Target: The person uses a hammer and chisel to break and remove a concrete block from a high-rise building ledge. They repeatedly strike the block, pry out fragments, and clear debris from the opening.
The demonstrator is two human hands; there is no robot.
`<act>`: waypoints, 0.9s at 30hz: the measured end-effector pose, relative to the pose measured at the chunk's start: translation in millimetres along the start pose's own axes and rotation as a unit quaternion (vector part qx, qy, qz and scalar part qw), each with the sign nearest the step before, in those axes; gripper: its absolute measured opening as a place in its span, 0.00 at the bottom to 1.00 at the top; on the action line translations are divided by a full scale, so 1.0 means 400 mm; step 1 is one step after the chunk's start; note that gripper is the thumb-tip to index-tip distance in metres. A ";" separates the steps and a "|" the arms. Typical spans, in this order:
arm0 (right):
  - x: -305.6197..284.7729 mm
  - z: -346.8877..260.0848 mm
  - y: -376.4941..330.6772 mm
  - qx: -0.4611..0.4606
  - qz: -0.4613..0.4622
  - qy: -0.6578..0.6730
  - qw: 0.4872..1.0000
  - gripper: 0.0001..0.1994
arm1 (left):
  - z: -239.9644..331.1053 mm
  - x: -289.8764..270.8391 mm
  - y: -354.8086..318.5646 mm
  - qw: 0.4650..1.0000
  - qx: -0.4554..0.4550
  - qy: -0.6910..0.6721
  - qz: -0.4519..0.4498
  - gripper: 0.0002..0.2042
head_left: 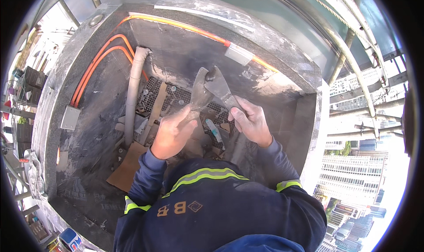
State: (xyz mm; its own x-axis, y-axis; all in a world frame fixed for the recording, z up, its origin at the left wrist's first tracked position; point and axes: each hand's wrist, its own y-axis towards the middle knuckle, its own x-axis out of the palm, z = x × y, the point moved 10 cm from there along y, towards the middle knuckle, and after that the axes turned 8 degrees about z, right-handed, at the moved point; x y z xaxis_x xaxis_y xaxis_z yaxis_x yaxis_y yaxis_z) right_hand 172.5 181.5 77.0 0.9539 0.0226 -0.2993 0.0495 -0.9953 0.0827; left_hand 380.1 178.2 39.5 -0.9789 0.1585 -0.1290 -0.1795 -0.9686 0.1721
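My left hand (pixel 171 133) is closed round the handle of a putty knife (pixel 199 95), its grey, smeared blade pointing up and away from me. In my right hand (pixel 252 121) is a second putty knife (pixel 221 88), tilted to the left. The two blades meet near their far ends, one overlapping the other; grey residue coats both. Most of each handle is hidden by my fingers. Pale dust covers both hands. The knives are held above the floor of a grey, walled recess.
A grey upright pipe (pixel 134 93) stands at left, by orange conduits (pixel 99 58) and a pale box (pixel 70 118). Cardboard (pixel 127 166), a wooden strip (pixel 155 108) and a bottle-like item (pixel 213 130) lie below. Scaffold poles (pixel 349 53) rise outside the wall; buildings show far below at right.
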 end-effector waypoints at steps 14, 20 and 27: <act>-0.110 0.027 -0.123 0.087 0.093 0.139 0.982 0.14 | 0.013 0.178 0.089 0.958 -0.123 -0.253 -0.059 0.21; -0.125 0.042 -0.148 0.091 0.116 0.217 0.965 0.14 | 0.051 0.277 0.085 0.985 -0.039 -0.091 -0.144 0.21; -0.248 -0.032 -0.164 -0.015 0.209 0.052 0.977 0.21 | -0.057 0.298 0.076 0.963 -0.159 -0.134 -0.169 0.21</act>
State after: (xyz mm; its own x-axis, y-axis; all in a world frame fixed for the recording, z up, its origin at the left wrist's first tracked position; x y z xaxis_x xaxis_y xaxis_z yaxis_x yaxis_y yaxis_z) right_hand 78.3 245.5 113.3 0.9176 -0.3734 -0.1362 -0.3428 -0.9169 0.2044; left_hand 260.3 163.3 7.2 -0.8672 0.4780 0.1397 -0.4956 -0.8557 -0.1489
